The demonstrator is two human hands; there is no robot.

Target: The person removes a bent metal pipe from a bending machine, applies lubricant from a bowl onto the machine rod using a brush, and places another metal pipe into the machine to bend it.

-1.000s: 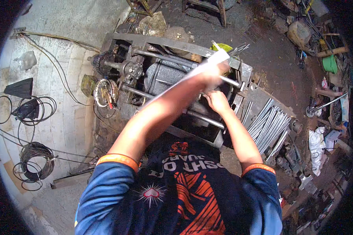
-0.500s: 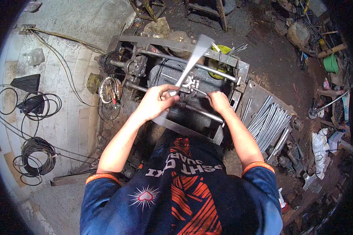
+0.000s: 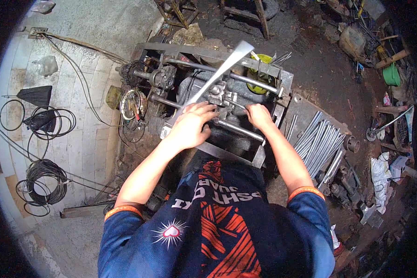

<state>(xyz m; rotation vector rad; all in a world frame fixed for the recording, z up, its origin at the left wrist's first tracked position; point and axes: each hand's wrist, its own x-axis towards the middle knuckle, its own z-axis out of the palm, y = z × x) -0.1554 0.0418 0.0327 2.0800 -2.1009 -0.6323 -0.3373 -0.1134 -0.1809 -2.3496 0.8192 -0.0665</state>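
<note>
My left hand [image 3: 190, 127] lies against a long pale metal bar lever [image 3: 220, 72] with a flared end. Its fingers stretch over the lever's near part and the thumb stands apart. The lever slants across a metal-framed machine [image 3: 208, 148], its flared end pointing far right. Beneath it, in the middle of the machine, is a small metal clamp-like block [image 3: 216, 96]. My right hand [image 3: 258, 116] is closed on a thin metal rod [image 3: 236, 105] that runs left into this block; the fingertips partly hide the rod's end.
Many grey metal rods [image 3: 317, 143] lie piled on a plate right of the machine. Two round guide bars [image 3: 241, 129] cross the frame. A yellow-green bucket [image 3: 259, 83] stands at its far side. Coiled black cable [image 3: 45, 180] lies on the left floor.
The lever has turned, its near end swinging left and its motion blur lessening. My left hand has moved slightly down and its fingers have spread. The right hand stays at the rod.
</note>
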